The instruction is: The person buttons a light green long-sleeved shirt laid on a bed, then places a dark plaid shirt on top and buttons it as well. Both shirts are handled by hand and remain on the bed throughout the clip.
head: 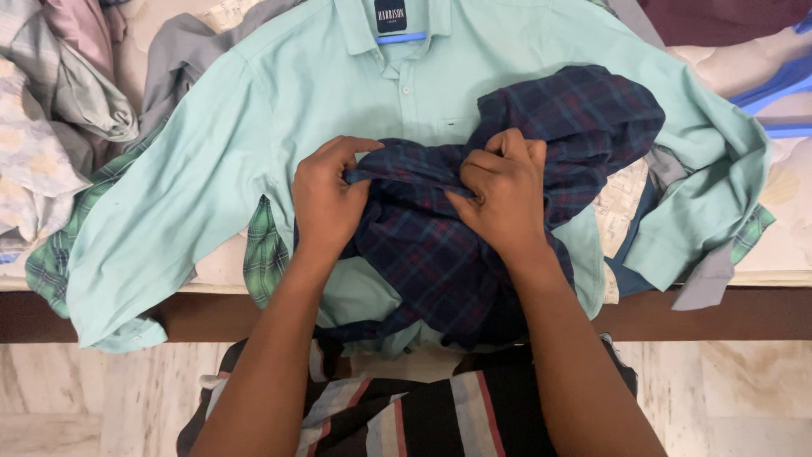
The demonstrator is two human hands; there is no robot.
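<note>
Both hands pinch a bunched dark navy plaid shirt (516, 169): left hand (328, 199) and right hand (503, 196) closed on its folded edge. Beneath them a mint green shirt (279, 110) lies spread on the bed (761, 254).

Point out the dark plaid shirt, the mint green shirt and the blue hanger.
dark plaid shirt (575, 118), head view, bunched upper fabric.
mint green shirt (279, 93), head view, shoulder panel.
blue hanger (402, 37), head view, bar under collar.
</note>
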